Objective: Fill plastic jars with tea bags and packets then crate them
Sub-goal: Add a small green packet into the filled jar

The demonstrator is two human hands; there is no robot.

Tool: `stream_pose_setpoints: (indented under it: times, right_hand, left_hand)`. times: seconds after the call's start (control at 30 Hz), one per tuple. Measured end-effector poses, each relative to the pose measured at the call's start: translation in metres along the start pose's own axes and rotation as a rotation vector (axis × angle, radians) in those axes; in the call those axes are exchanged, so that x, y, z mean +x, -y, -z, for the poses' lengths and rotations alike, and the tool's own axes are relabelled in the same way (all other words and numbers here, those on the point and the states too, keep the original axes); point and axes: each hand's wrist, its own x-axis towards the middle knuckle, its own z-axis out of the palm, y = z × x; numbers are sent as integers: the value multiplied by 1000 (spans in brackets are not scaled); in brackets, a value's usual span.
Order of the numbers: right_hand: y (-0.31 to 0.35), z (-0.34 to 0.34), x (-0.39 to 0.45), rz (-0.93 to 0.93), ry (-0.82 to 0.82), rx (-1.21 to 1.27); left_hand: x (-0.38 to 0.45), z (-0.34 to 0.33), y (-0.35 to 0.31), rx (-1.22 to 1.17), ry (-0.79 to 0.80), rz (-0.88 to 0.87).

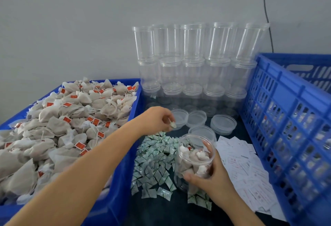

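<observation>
Between two crates, right hand point(213, 177) grips half-filled clear jar point(194, 161); left hand point(157, 118) pinches small packet point(173, 124)

Tight working lane here on the dark tabletop point(179, 211), open toward the near edge. On the left the solid blue plastic bin point(123, 172) heaped with beige tea bags point(59, 127) walls it off. On the right, the tall blue slatted plastic crate point(286, 118) blocks the way. Straight back, the stacked clear plastic jars point(193, 61) stand against the wall, loose clear round lids point(223, 123) before them. Green-and-white packets point(154, 161) and white paper slips point(247, 172) cover the floor between.
</observation>
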Motion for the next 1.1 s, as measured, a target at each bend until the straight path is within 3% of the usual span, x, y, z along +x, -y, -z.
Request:
stream_pose_setpoints:
  times: [0.17, 0.3, 0.83, 0.97, 1.1]
  right_hand:
    - [0, -3, -2, -15, -2, -15]
    - [0, -6, -2, -27, -7, 1]
    - [6, -7, -3, -3, -2, -5]
    - [14, -2, -7, 0, -17, 11]
    - [24, 13, -17, -9, -61, 24]
  left_hand:
    - [-25, 12, -46, -141, 72, -206]
    - [-32, 1, -64, 28, 195, -250]
    - [-26, -29, -69, 455, 121, -307]
    - [-26, -20, -74, 306, 6, -332]
    - [-13, -15, -72, -147, -161, -202]
